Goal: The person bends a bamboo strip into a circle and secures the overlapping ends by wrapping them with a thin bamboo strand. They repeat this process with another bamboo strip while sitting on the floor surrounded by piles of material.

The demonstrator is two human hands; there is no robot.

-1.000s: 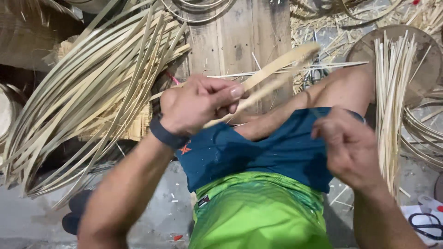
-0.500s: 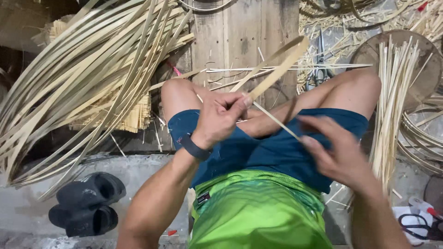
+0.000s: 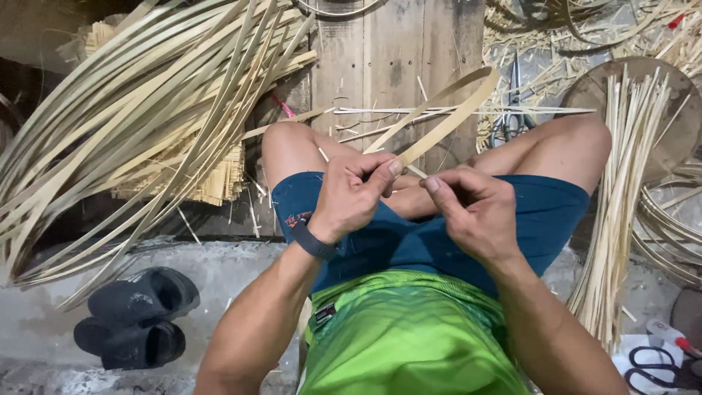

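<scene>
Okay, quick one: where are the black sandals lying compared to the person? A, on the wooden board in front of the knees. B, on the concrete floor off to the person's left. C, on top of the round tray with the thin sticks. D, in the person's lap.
B: the black sandals lie on the grey concrete floor, out beyond the left forearm, below the pile of long bamboo strips.

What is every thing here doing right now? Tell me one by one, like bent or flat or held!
bamboo strip: bent into a loop, ends pinched by both hands.
left hand: closed on the strip.
right hand: closed on the strip's end.
long bamboo strips: loose curved pile on the floor.
thin bamboo sticks: lying bundled, straight.
black sandals: off, side by side.
scissors: lying on the floor; blades hard to see.
</scene>
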